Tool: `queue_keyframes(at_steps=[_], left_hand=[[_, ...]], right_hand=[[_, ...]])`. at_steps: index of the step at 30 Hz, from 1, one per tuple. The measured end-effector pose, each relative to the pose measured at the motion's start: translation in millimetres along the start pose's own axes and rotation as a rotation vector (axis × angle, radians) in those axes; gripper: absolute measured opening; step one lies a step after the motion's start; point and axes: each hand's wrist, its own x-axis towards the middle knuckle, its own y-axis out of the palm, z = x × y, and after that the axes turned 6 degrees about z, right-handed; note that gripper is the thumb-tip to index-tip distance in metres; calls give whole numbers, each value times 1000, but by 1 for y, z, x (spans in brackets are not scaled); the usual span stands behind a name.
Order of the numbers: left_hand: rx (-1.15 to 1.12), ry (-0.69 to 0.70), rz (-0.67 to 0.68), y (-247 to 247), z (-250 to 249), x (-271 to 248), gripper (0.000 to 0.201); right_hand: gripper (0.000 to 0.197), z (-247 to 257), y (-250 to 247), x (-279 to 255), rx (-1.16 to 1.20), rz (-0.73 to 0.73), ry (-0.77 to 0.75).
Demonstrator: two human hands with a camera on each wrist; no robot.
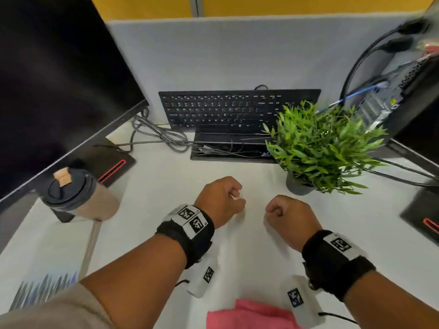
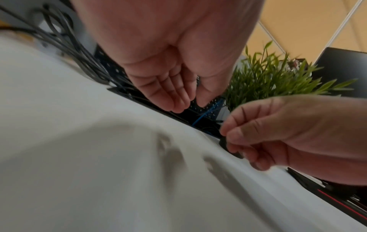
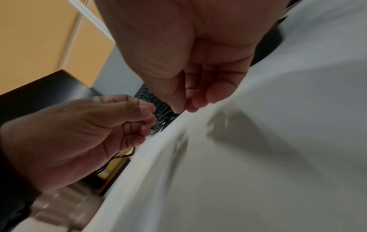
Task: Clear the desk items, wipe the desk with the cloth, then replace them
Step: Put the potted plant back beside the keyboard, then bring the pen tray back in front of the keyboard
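Observation:
Both my hands hover low over the white desk point(image 1: 166, 181), side by side near its middle. My left hand point(image 1: 237, 197) has loosely curled fingers and holds nothing; the left wrist view shows its fingers point(image 2: 178, 100) bent over the desk. My right hand point(image 1: 273, 210) is likewise loosely curled and empty, its fingertips point(image 3: 214, 95) just above the surface. A pink cloth point(image 1: 249, 314) lies at the desk's near edge, under my right wrist. A lidded coffee cup point(image 1: 78, 195) stands at the left, a potted green plant point(image 1: 318, 148) at the right, and a black keyboard point(image 1: 232, 110) leans against the back partition.
A large dark monitor point(image 1: 59, 79) fills the left, its base behind the cup. A computer tower point(image 1: 403, 86) with cables stands at the back right. An open cable slot point(image 1: 228, 150) lies below the keyboard. A printed sheet point(image 1: 47, 288) lies at the near left.

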Motion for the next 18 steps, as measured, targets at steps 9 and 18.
queue_keyframes(at_steps=[9, 18], left_hand=[[180, 66, -408, -85, 70, -85, 6], [21, -241, -733, -146, 154, -161, 19]], right_hand=[[11, 138, 80, 11, -21, 163, -313], [54, 234, 151, 28, 25, 272, -379]])
